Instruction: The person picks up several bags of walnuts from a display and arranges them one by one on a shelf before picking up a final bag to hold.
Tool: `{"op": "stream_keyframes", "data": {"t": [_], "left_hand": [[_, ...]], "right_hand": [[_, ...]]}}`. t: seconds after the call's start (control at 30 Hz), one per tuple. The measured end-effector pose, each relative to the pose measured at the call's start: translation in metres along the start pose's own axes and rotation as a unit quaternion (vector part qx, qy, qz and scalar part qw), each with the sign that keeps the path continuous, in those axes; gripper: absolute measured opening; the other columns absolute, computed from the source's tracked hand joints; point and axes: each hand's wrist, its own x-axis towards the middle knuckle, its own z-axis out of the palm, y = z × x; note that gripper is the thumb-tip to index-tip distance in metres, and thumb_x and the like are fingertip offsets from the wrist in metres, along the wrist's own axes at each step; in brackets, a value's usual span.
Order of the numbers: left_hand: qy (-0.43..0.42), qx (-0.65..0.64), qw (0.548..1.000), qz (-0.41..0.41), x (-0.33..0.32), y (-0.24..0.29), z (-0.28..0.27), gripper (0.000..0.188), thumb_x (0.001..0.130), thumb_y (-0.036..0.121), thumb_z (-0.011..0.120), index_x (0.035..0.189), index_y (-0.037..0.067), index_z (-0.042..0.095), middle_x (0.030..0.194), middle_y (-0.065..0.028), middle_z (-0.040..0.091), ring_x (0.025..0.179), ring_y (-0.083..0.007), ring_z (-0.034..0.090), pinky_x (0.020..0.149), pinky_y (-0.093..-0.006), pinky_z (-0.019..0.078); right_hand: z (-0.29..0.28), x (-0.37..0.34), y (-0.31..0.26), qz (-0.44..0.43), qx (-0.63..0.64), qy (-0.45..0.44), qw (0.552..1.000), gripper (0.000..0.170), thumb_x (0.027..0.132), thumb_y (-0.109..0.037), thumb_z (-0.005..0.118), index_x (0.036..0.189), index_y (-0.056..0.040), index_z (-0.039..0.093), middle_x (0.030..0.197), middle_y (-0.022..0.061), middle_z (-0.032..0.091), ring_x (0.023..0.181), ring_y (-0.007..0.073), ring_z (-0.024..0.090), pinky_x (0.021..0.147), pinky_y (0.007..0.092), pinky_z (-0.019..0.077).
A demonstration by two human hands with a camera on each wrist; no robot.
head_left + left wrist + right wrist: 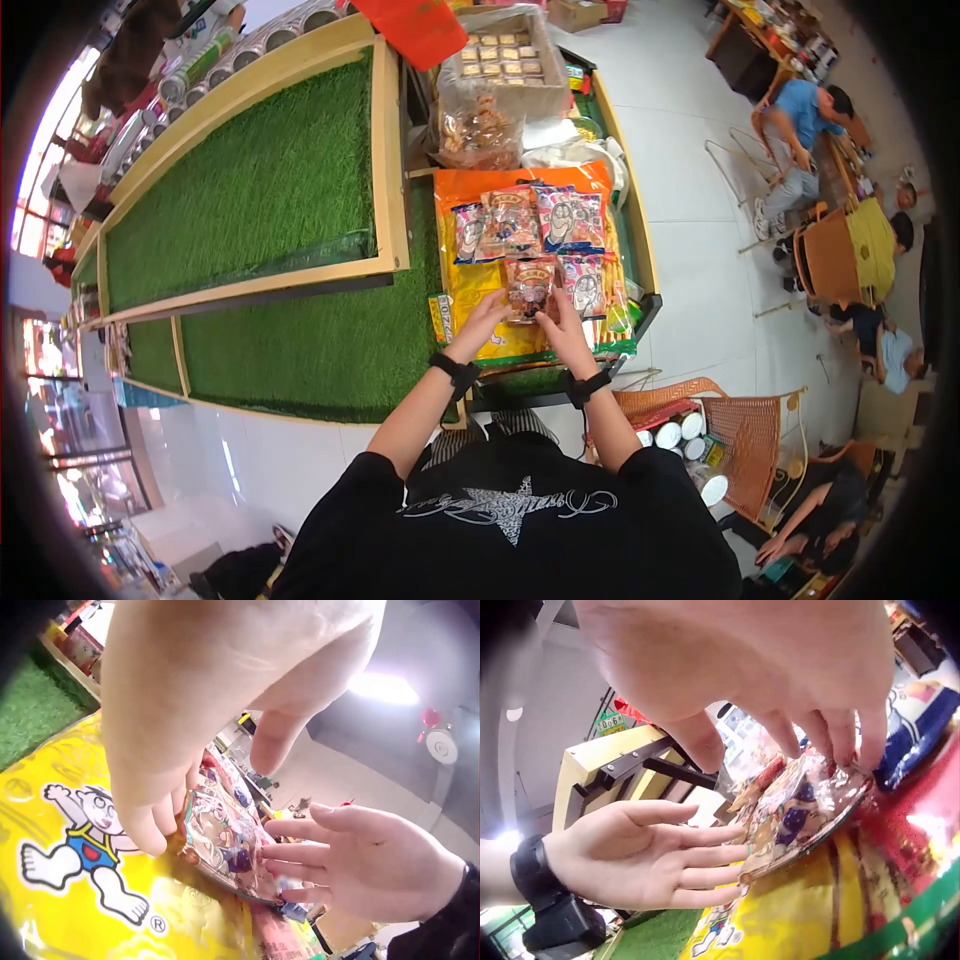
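Observation:
A clear-fronted snack packet [531, 288] with a reddish-brown printed picture lies on the yellow part of a large orange and yellow bag [470, 290]. My left hand [482, 325] is at its left edge, and my right hand [566, 335] is at its right edge. From the right wrist, the left hand's fingers [705, 859] look straight, their tips against the packet's side. In the left wrist view the right hand's fingers [296, 855] also reach out straight to the packet. Another brown packet [509, 220] and several pink-and-blue packets [570, 218] lie just beyond.
Green artificial turf [300, 350] covers the wood-framed stand at left, with a raised wooden frame [392, 200] beside the bags. A box of small wrapped pieces [500, 60] stands at the far end. A wicker chair [745, 440] holding jars is behind right; people sit further right.

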Motion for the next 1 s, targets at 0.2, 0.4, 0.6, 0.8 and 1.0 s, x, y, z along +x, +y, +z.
{"op": "stream_keyframes", "data": {"t": [0.2,0.4,0.6,0.8,1.0], "left_hand": [[0.054,0.001,0.997,0.06,-0.026,-0.036,0.004,0.049,0.087,0.017,0.054,0.129,-0.002,0.036,0.119,-0.0156,0.052,0.106,-0.0197,0.053,0.089,-0.0293,0.042],[-0.017,0.19,0.98,-0.05,-0.099,-0.067,-0.03,0.046,0.078,0.041,0.06,0.103,0.003,0.061,0.096,-0.013,0.062,0.084,-0.0236,0.06,0.074,-0.0321,0.0458],[0.132,0.187,0.972,0.05,-0.181,-0.073,-0.065,0.046,0.078,0.045,0.06,0.098,0.004,0.061,0.089,-0.016,0.061,0.079,-0.028,0.058,0.072,-0.0355,0.0449],[0.283,0.051,0.946,0.152,-0.328,-0.042,-0.099,0.037,0.081,0.031,0.064,0.105,0.003,0.059,0.084,-0.0085,0.061,0.074,-0.0135,0.056,0.066,-0.028,0.0451],[0.352,-0.044,0.922,0.155,-0.481,-0.104,-0.119,0.041,0.084,0.027,0.062,0.112,-0.001,0.053,0.094,-0.0041,0.058,0.078,-0.0088,0.053,0.068,-0.0253,0.0452]], "right_hand": [[0.007,-0.029,-0.012,-0.052,-0.021,0.012,0.998,0.051,0.08,-0.012,0.06,0.123,0.005,0.039,0.104,0.0165,0.057,0.098,0.0272,0.055,0.086,0.0335,0.0421],[0.029,-0.066,0.015,0.135,0.061,-0.274,0.95,0.023,0.084,-0.02,0.059,0.087,0.0024,0.058,0.075,0.0043,0.06,0.069,0.0123,0.055,0.064,0.0253,0.0442],[0.07,-0.076,-0.061,0.114,0.096,-0.375,0.915,0.036,0.087,-0.022,0.056,0.11,0.0046,0.051,0.095,0.0092,0.06,0.088,0.0149,0.055,0.077,0.0272,0.0441],[0.14,-0.112,-0.156,-0.028,0.038,-0.545,0.837,0.042,0.091,-0.03,0.05,0.114,0.0061,0.051,0.106,0.0094,0.058,0.098,0.013,0.051,0.087,0.0272,0.0399],[0.241,-0.232,-0.211,-0.084,0.035,-0.657,0.748,0.034,0.087,-0.018,0.056,0.111,0.005,0.052,0.097,0.006,0.061,0.087,0.0116,0.055,0.078,0.0261,0.0445]]}}
